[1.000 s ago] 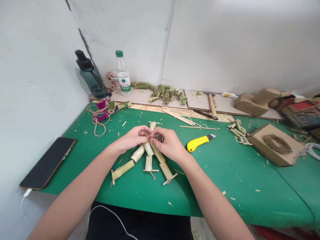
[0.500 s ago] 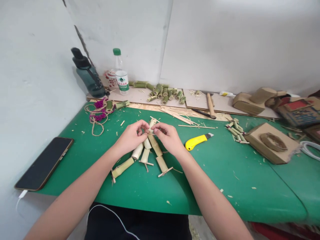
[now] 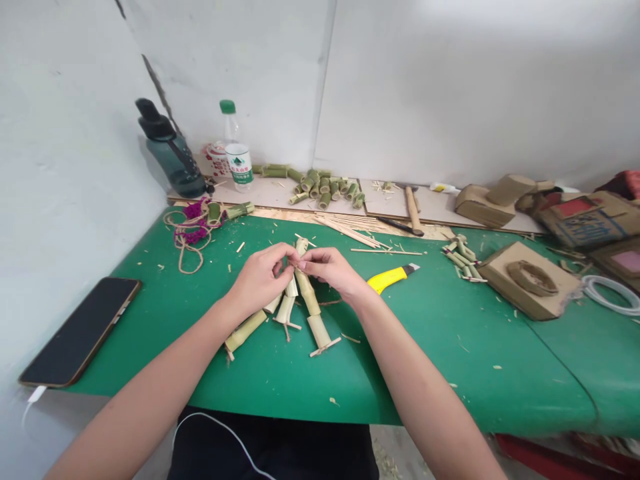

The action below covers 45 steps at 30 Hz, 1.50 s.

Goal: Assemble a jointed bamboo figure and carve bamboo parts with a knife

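A jointed figure made of pale bamboo tubes [image 3: 307, 293] lies on the green table, its limbs spread toward me and small sticks crossing their ends. My left hand [image 3: 263, 275] is closed in a pinch over the upper part of the figure. Right beside it, my right hand [image 3: 334, 270] pinches at the same spot, fingertips almost touching the left ones. Between them is thin brown twine [image 3: 330, 303], a length of which trails out below my right hand. The exact grip is partly hidden by my fingers. The yellow utility knife [image 3: 387, 279] lies right of my right hand, partly covered by the wrist.
Cut green bamboo pieces [image 3: 325, 187], thin wooden sticks [image 3: 350, 230] and a hammer [image 3: 413, 210] lie along the back. Bottles [image 3: 239, 163] stand back left, near purple cord [image 3: 193, 230]. A phone [image 3: 80, 333] lies left; a cardboard piece [image 3: 530, 280] sits right.
The view has shifted slightly to the right. Both hands stay pinched at the figure's upper part; my right wrist now covers part of the knife, and the twine below shows more.
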Each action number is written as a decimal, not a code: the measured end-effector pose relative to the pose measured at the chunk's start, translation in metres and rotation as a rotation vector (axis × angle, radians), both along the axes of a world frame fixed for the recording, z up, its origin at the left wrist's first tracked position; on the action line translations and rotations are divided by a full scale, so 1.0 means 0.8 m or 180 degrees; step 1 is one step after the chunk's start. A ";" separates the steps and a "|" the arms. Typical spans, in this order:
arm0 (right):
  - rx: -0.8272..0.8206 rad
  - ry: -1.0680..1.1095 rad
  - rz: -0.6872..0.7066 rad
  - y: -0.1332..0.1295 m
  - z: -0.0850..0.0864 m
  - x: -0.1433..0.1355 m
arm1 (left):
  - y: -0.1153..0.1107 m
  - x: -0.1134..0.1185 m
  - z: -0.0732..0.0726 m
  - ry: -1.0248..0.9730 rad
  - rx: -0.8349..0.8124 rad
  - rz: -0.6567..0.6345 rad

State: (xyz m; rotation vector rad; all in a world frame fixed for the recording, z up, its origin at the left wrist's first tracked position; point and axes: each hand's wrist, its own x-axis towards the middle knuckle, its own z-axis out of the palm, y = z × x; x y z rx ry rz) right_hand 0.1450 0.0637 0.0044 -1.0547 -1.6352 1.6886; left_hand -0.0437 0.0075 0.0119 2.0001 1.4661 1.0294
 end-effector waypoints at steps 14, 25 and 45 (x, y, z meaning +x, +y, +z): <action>-0.0687 0.0290 -0.0120 -0.006 0.002 -0.006 | -0.002 0.000 0.003 0.0074 0.0241 -0.0051; -0.0928 0.0522 -0.0011 -0.008 0.002 -0.009 | -0.003 0.002 0.007 0.0043 0.0114 0.0025; -0.0530 0.0544 -0.0265 -0.020 -0.001 -0.021 | 0.005 -0.004 -0.006 -0.1049 -0.0742 -0.0277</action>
